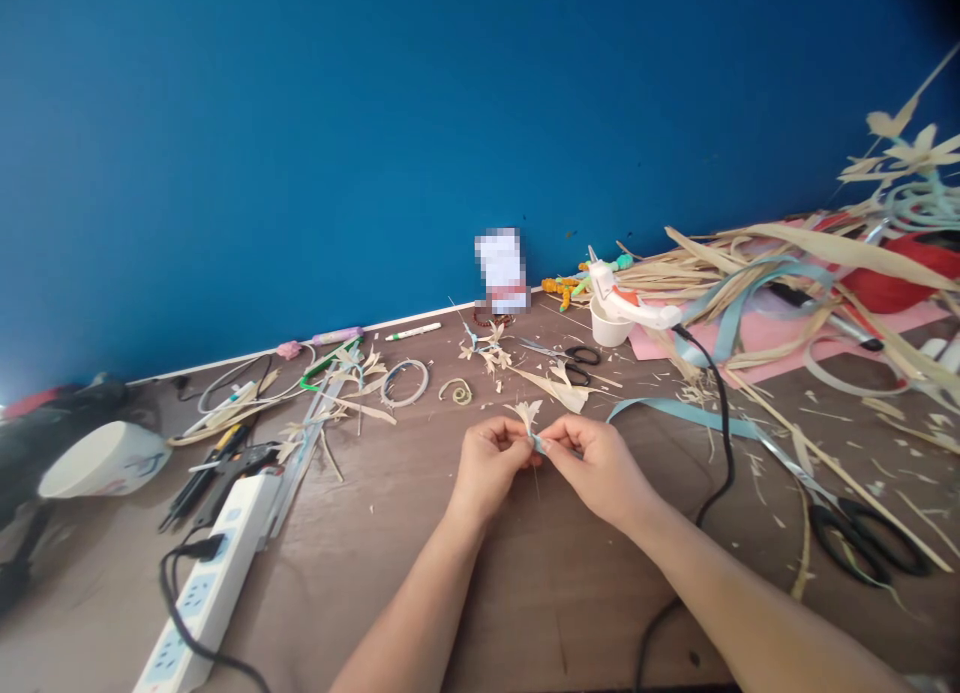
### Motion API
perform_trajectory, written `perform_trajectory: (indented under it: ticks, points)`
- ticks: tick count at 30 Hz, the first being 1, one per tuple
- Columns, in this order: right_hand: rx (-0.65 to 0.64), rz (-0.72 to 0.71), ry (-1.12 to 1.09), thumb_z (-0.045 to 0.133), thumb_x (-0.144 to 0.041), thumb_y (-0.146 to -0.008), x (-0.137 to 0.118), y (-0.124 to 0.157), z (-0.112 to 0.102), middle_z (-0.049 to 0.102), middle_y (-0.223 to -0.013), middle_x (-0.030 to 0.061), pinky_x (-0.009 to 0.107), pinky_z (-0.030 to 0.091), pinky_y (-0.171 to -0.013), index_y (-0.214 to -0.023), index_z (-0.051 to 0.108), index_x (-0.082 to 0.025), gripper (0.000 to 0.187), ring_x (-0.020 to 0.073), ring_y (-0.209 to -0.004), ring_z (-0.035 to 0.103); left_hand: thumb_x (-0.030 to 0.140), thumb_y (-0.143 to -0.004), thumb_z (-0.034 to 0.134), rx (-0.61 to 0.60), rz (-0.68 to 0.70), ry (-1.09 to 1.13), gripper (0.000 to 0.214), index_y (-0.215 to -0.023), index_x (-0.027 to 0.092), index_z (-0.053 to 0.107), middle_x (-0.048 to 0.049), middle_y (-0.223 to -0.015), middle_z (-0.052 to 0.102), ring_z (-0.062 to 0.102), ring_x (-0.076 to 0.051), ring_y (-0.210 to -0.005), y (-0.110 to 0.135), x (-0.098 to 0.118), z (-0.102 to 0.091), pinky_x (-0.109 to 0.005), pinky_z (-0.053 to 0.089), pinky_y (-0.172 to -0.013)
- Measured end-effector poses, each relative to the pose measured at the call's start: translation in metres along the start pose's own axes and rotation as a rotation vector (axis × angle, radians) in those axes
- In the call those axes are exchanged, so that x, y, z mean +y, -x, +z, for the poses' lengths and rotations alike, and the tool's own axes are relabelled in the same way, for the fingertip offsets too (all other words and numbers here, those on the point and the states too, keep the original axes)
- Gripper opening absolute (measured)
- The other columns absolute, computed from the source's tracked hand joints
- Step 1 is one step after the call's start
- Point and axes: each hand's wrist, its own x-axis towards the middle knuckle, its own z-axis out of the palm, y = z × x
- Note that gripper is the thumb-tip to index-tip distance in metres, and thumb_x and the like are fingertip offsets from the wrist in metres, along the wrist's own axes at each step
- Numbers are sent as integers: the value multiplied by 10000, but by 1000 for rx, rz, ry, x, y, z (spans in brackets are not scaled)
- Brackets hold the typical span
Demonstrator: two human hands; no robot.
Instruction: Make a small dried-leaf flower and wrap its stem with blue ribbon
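Observation:
Both hands meet over the middle of the brown table. Between the fingertips of my left hand (491,458) stands a small pale flower (527,411) of dried husk, petals up. A bit of light blue ribbon wraps its base, and a thin stem hangs below. My right hand (589,463) pinches the blue wrapping at the flower's base from the right. A longer blue ribbon (682,409) lies on the table just behind my right hand; whether it joins the wrapping is hidden. More husk flowers (491,351) lie behind my hands.
A white glue gun (630,301) rests on a white cup (609,328), its black cord running beside my right arm. Large scissors (847,513) lie at right, smaller scissors (562,353) behind. Husk strips (750,273) pile at back right. A power strip (217,573) and white bowl (109,460) are left.

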Motion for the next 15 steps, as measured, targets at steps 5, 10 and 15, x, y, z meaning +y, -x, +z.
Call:
perform_trajectory:
  ticks: [5, 10, 15]
  points:
    - [31, -47, 93, 484, -203, -773, -1, 2, -2, 569, -572, -28, 212, 382, -512, -746, 607, -191, 126, 111, -531, 513, 185, -577, 687, -11, -31, 118, 105, -641, 122, 630, -4, -568, 628, 571, -84, -506, 0, 1, -1, -162, 438, -467]
    - [18, -44, 69, 493, -222, -756, 1, 4, 0, 422, -487, -64, 202, 304, -441, -736, 559, -188, 77, 86, -448, 389, 177, -513, 729, -70, -173, 294, 163, -612, 128, 610, 7, -589, 621, 567, -80, -508, -3, 3, -7, -153, 455, -435]
    - [-25, -17, 0, 473, -177, -750, 0, 3, -1, 463, -530, -53, 199, 316, -457, -692, 524, -185, 77, 86, -480, 410, 178, -531, 721, -162, -209, 295, 173, -628, 117, 591, -4, -545, 618, 581, -89, -491, -4, 6, -10, -148, 457, -432]
